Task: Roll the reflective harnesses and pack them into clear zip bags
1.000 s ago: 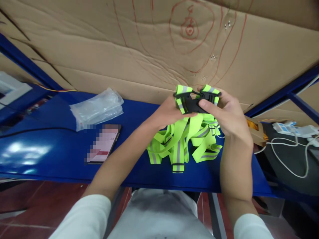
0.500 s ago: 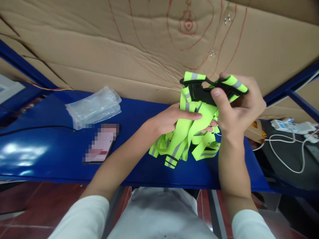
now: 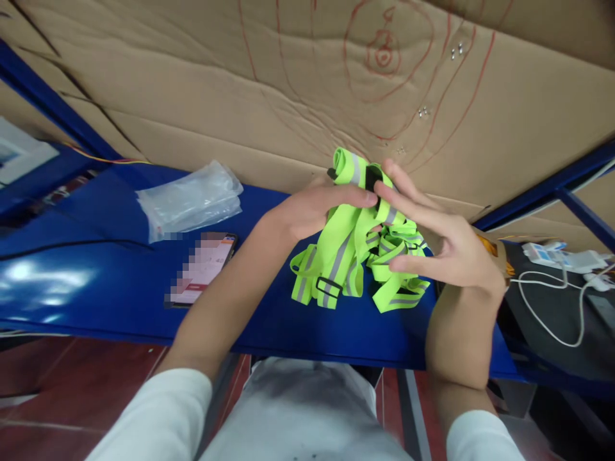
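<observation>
A bundle of neon yellow reflective straps (image 3: 343, 246) with grey stripes hangs above and onto the blue table. My left hand (image 3: 310, 208) is closed around its upper part, thumb laid across the front near a black plastic piece (image 3: 373, 175), mostly covered by strap. My right hand (image 3: 444, 240) is at the right side of the bundle, fingers stretched out and thumb apart, fingertips touching the top straps. A black slide buckle (image 3: 329, 287) sits on a lower loop. More tangled straps (image 3: 401, 256) lie below my right hand.
On the blue table (image 3: 96, 211) to the left are a clear plastic bag (image 3: 192, 198) and a phone (image 3: 204, 266). A cardboard panel (image 3: 192, 83) stands behind. White cables (image 3: 552, 333) and a power strip (image 3: 552, 255) lie at the right.
My right hand has let go of the black plastic piece and spread its fingers. The strap tops are folded together in my left hand, and the black piece is now mostly hidden.
</observation>
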The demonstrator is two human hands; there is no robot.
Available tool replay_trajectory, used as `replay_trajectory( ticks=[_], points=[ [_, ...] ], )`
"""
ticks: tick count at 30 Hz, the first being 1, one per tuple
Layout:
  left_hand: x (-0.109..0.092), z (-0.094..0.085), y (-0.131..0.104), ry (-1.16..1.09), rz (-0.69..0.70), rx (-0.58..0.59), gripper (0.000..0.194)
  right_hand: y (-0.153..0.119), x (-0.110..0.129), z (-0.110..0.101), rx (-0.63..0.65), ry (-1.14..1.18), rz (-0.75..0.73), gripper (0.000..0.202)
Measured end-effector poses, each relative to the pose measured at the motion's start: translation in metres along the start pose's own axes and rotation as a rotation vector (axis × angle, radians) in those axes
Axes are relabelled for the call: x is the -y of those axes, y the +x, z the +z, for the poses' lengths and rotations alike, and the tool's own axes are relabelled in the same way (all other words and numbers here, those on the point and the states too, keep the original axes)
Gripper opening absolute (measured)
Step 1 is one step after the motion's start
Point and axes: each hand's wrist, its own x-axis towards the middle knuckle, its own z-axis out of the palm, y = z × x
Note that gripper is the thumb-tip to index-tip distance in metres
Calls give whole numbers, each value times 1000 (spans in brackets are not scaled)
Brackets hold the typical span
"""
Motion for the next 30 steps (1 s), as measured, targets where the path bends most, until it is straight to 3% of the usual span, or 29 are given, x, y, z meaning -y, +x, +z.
replay_trajectory(
  ticks=[2, 5, 9, 13, 18, 21, 23, 25, 27, 30],
  points=[
    [1, 2, 0, -22, 14, -18, 29, 0, -7, -4, -56, 106, -5, 64],
    [3, 7, 0, -58, 39, 19, 43, 0, -18, -4, -210, 184, 30, 59],
    [9, 8, 2, -102, -19, 5, 63, 2, -27, 2, -132, 276, 242, 73],
    [17, 5, 8, -142, -24, -22, 58, 4, -34, 14, -218, 354, 306, 70],
    [23, 6, 13, -198, -37, 86, 39, 5, -29, 20, -467, 206, 169, 53],
    [26, 11, 12, -176, -75, 229, 45, 5, -16, 14, -676, -60, 0, 42],
    [26, 16, 10, -159, -78, 286, 53, 4, -8, 11, -739, -257, -66, 32],
    [24, 22, 7, -168, -67, 289, 65, 3, -5, 10, -714, -392, -97, 21],
    [20, 28, 5, -179, -57, 220, 72, 3, -5, 10, -638, -464, -145, 20],
    [15, 34, 5, -193, -51, 67, 57, 5, -9, 7, -463, -533, -174, 33]
  ],
)
